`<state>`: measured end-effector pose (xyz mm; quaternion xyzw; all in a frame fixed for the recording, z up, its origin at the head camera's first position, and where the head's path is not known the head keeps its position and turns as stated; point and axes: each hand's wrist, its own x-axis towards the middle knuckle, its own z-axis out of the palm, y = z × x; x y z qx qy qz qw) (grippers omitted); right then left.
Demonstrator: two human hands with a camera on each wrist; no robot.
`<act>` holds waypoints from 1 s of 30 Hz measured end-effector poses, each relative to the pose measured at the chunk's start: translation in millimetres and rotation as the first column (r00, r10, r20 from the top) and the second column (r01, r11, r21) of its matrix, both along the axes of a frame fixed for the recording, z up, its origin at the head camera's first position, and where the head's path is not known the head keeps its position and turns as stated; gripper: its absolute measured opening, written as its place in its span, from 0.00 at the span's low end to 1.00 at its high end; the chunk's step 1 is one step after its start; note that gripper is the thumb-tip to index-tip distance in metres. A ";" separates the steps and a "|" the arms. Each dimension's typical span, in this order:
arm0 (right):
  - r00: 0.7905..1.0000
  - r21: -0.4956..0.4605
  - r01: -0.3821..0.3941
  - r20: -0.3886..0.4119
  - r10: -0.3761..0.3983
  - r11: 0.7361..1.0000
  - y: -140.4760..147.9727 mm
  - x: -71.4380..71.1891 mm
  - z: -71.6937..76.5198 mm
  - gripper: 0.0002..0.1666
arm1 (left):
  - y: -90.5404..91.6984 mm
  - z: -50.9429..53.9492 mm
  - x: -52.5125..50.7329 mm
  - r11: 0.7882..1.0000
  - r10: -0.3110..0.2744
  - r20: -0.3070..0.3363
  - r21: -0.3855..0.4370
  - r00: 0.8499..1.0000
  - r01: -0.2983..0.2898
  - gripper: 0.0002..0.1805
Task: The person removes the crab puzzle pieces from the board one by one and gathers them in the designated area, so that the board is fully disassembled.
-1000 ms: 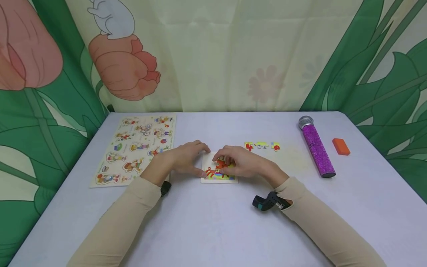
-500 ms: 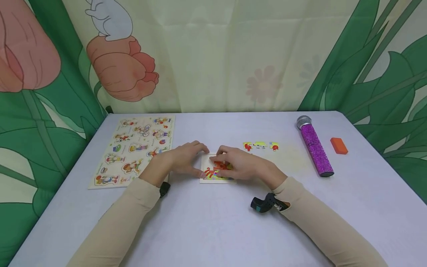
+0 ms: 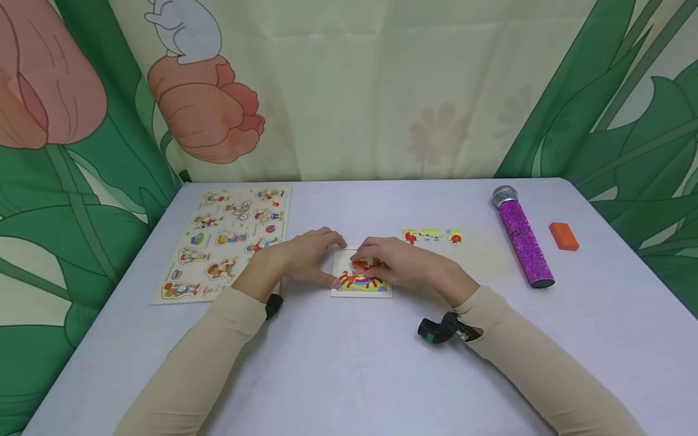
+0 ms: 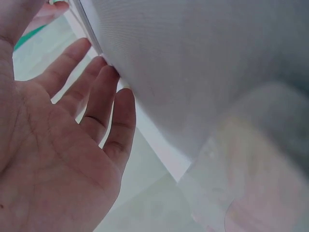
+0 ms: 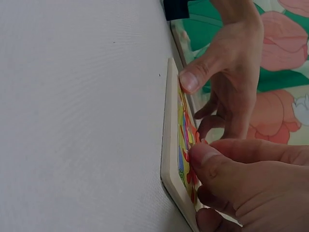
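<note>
A small square jigsaw puzzle board lies mid-table, with a red figure over a rainbow on its coloured pieces. At its left edge is my left hand, thumb resting on the near-left corner and fingers extended along the far side. The left wrist view shows those fingers slightly bent, with nothing in the palm. Over the board's right part, my right hand pinches a red puzzle piece between thumb and fingers, low against the board. Its fingers hide much of that piece in the right wrist view.
Several loose puzzle pieces lie in a row behind my right hand. To the left is a large picture board. A purple glittery microphone and an orange block lie at the right. A printed curtain hangs behind the table.
My right fingers have shifted slightly over the board, and the red piece now sits more in line with the picture below. The left hand keeps its place at the edge.
</note>
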<state>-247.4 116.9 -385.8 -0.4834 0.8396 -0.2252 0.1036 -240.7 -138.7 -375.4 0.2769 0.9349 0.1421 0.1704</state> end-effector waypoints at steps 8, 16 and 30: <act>0.999 -0.007 0.015 -0.046 -0.015 1.000 4.8 0.3 1.9 0.21 | 4.1 5.3 -2.4 1.000 -0.012 -0.009 -0.007 1.000 0.012 0.43; 0.998 -0.090 0.046 0.046 -0.042 0.995 13.7 -2.6 -1.2 0.22 | 5.5 4.5 -2.6 1.000 0.007 0.006 -0.012 1.000 -0.007 0.44; 0.983 -0.258 0.117 0.169 -0.075 0.959 29.1 -0.1 2.4 0.22 | 0.7 3.3 1.8 1.000 0.014 0.016 0.006 1.000 -0.014 0.44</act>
